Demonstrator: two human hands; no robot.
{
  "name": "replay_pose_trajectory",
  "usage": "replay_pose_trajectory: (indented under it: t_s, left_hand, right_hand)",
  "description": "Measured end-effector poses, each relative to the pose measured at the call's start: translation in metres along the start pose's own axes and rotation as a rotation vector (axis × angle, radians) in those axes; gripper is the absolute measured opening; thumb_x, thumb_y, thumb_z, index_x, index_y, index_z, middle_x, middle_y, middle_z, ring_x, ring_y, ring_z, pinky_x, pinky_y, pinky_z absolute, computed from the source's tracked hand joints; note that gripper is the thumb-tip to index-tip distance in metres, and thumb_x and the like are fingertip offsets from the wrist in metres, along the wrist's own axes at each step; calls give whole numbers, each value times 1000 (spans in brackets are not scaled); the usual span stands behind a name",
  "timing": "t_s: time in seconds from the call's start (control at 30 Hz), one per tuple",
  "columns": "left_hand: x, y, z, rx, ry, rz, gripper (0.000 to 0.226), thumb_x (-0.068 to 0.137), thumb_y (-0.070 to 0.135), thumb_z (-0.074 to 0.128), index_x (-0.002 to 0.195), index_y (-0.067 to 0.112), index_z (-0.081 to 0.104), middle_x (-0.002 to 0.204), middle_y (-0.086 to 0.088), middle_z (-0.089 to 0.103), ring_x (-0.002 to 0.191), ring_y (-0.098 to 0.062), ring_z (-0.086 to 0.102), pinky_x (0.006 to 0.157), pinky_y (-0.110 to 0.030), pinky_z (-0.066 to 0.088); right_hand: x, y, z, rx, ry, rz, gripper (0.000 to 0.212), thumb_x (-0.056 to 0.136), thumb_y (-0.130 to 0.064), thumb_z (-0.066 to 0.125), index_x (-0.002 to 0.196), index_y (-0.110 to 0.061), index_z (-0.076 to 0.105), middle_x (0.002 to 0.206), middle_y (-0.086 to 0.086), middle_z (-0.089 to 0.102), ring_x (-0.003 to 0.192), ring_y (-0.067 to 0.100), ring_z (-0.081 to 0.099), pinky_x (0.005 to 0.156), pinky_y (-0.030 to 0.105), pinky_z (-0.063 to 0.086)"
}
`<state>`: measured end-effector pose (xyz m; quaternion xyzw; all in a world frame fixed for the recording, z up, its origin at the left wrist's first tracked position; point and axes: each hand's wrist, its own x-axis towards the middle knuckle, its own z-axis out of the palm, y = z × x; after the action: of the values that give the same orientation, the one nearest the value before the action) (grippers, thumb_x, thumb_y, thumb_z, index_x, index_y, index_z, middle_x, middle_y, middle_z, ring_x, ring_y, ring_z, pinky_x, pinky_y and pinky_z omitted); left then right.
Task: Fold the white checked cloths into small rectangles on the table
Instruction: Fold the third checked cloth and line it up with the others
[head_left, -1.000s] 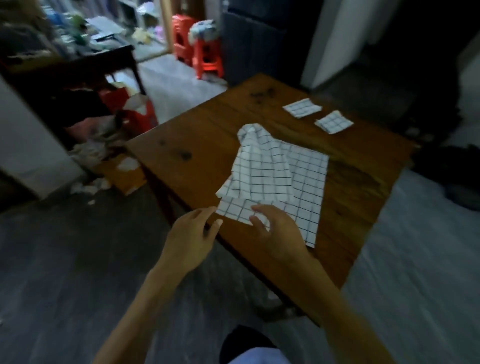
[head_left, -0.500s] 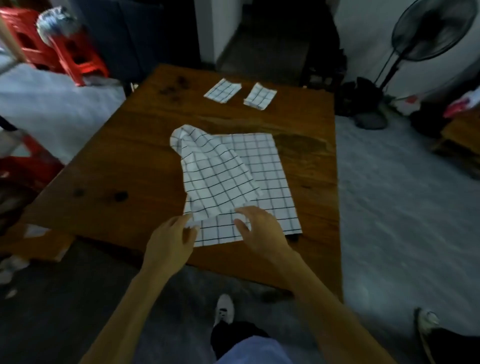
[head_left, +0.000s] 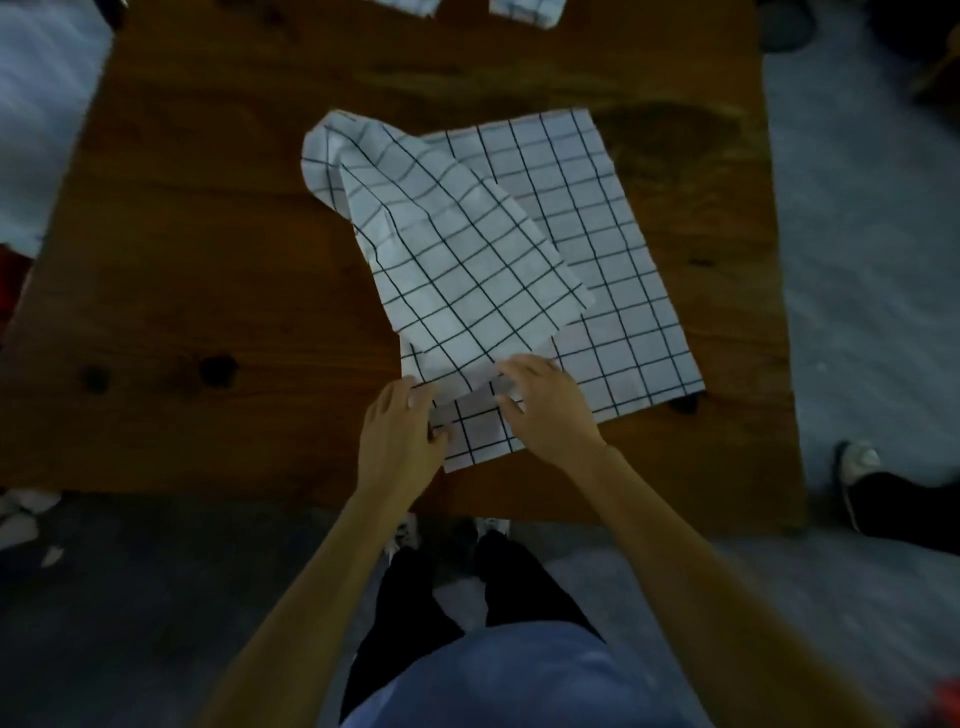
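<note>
Altogether three checked cloths lay on the wooden table (head_left: 208, 249). One large white cloth (head_left: 597, 249), thin fabric ruled with dark grid lines, was spread mid-table, its left part flopped over in a rumpled diagonal flap. Two small folded cloths (head_left: 410, 4) (head_left: 527, 6) sat at the far edge, cut off by the frame. Both hands met at its near corner: the left hand (head_left: 397, 441) pinched the edge, and the right hand (head_left: 545, 410), fingers curled, gripped the flap's tip.
</note>
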<state>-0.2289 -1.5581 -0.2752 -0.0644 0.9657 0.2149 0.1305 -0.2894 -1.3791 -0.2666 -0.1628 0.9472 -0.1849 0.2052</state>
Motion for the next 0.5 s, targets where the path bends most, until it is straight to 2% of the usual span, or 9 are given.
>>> replay_pose_trajectory:
  t_s: [0.13, 0.27, 0.4, 0.5]
  left_hand:
    - [15, -13, 10, 26, 44, 55, 48, 81, 26, 71, 123, 10, 55, 125, -13, 50, 119, -31, 44, 97, -42, 39]
    - [26, -23, 8, 21, 156, 136, 22, 84, 14, 66, 105, 9, 65, 105, -12, 58, 102, -32, 54, 86, -42, 45]
    - [36, -29, -8, -27, 201, 181, 15, 89, 12, 59, 102, 11, 65, 104, -12, 60, 101, -30, 55, 87, -43, 45]
    - [40, -31, -31, -30, 213, 249, 24, 93, 20, 47, 107, 11, 64, 108, -11, 60, 102, -28, 56, 87, -41, 46]
  right_hand:
    - [9, -10, 23, 24, 83, 53, 39, 98, -32, 46, 136, -20, 46, 144, 2, 41, 134, 20, 35, 108, 38, 31]
    - [10, -20, 36, 42, 164, 39, 35, 94, -26, 53, 128, -17, 51, 137, 6, 45, 127, 25, 40, 102, 42, 38]
    - [22, -30, 36, -1, 118, 45, 51, 92, -23, 58, 140, -22, 40, 151, 11, 29, 142, 30, 20, 113, 45, 23]
    - [36, -42, 26, -30, 183, 40, 44, 96, -24, 53, 139, -23, 42, 149, 7, 35, 143, 27, 22, 115, 43, 18]
